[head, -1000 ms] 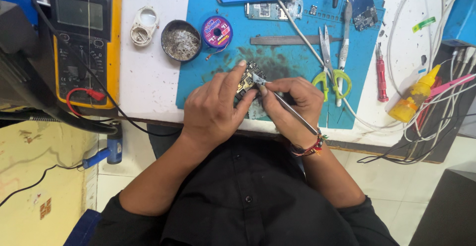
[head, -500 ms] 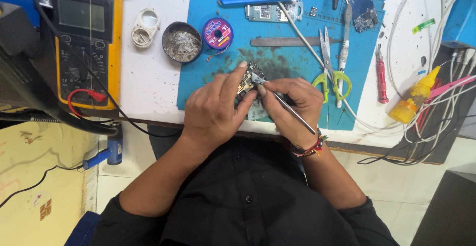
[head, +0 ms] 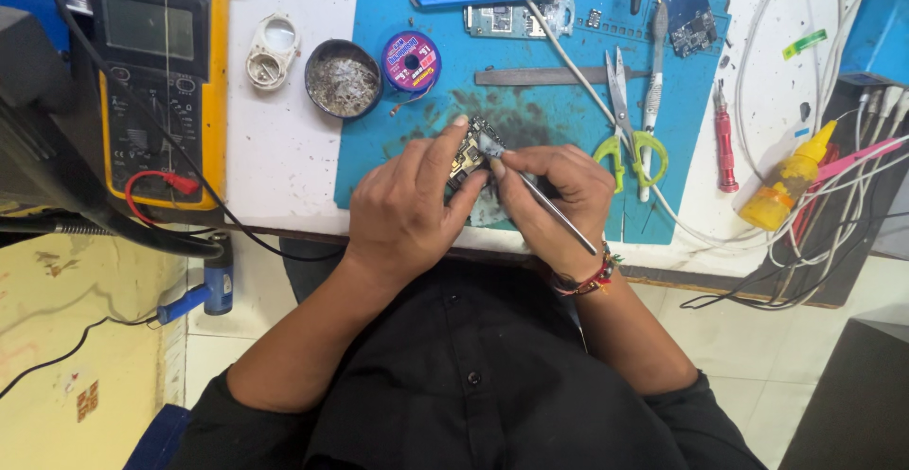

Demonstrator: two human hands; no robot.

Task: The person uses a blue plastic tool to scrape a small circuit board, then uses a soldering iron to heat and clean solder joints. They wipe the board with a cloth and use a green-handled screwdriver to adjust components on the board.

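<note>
L hand (head: 402, 210) fingers pinch a small dark circuit board (head: 467, 156), tilted up just above the blue rubber work mat (head: 379, 148). R hand (head: 554, 200) fingers grip a thin metal tool (head: 549, 207), tip touching board's top edge. On mat w/ them: green-handled scissors (head: 623, 120) just R of hands; purple solder-wick spool (head: 412, 60) up-left.

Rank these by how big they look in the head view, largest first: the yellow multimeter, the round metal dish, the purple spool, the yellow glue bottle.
1. Yellow multimeter, by far the largest.
2. Yellow glue bottle and round metal dish: too alike to rank; the bottle is longer, the dish wider.
3. Purple spool, smallest.
</note>
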